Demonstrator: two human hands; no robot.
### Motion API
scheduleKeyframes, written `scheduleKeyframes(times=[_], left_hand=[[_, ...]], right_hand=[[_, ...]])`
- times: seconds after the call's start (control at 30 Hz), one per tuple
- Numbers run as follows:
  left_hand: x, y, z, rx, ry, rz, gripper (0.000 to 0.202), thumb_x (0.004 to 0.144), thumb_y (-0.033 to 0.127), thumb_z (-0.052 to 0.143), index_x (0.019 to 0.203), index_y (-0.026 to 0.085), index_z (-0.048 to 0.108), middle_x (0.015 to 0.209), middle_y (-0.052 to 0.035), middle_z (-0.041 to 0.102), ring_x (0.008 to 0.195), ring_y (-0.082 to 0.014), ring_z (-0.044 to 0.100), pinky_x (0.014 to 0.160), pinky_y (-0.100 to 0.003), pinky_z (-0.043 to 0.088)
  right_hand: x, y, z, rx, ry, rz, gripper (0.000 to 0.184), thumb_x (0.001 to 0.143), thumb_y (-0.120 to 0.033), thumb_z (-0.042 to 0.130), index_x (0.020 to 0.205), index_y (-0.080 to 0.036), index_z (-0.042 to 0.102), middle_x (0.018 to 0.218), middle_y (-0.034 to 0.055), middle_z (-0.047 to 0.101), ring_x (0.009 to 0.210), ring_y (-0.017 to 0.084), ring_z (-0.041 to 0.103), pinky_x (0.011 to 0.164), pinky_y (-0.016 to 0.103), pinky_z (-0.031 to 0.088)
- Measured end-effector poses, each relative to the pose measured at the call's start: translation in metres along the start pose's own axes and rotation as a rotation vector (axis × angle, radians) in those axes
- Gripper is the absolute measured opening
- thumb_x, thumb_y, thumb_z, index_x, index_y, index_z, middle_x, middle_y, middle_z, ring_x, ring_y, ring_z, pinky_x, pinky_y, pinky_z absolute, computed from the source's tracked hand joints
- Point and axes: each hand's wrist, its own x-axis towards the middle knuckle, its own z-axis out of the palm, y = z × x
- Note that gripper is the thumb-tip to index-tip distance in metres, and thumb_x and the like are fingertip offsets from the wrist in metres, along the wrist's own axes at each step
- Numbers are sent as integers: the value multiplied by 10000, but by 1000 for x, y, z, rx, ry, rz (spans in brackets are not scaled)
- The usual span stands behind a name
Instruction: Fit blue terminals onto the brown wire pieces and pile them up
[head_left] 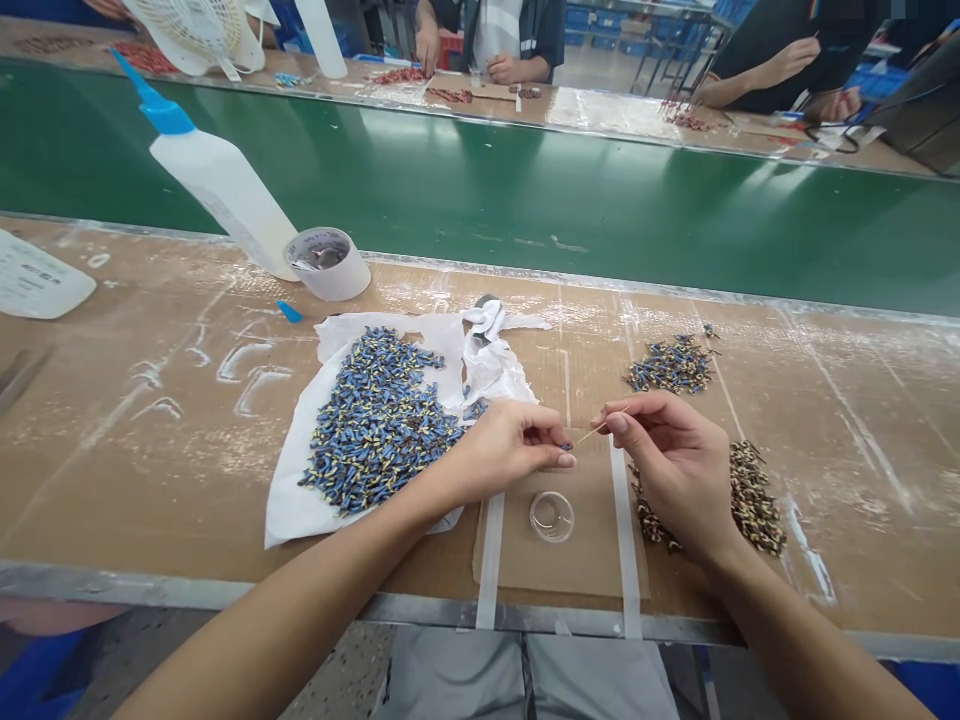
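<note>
Left hand (504, 448) pinching a tiny, light blue part (564, 446), right hand (670, 462) pinching a thin, likely bendable stick (598, 429); best gripped by fingertips, easily dropped.

Bright overhead light, belt glare, edges warped.

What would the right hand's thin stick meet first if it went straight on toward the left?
Probably the small blue piece pinched in the left hand; the stick in the right hand points at it, though depth is unclear.
</note>
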Motion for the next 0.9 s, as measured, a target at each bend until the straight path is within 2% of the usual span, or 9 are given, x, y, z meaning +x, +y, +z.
scheduleKeyframes(times=[0.5, 0.9], left_hand=[[-1, 1, 1, -21, 0, -11, 159, 782, 249, 675, 695, 134, 609, 589, 41, 503, 582, -90, 456, 557, -202, 343], [0, 1, 2, -47, 8, -53, 125, 769, 251, 688, 759, 132, 650, 613, 23, 553, 594, -100, 503, 565, -209, 388]], right_hand=[[1, 6, 2, -88, -51, -18, 90, 850, -287, 685, 879, -202, 685, 843, 51, 724, 764, 190, 679, 709, 340, 534], [2, 5, 0, -143, -107, -47, 54, 861, -264, 670, 874, -215, 689, 845, 41, 731, 777, 186, 682, 728, 340, 536]])
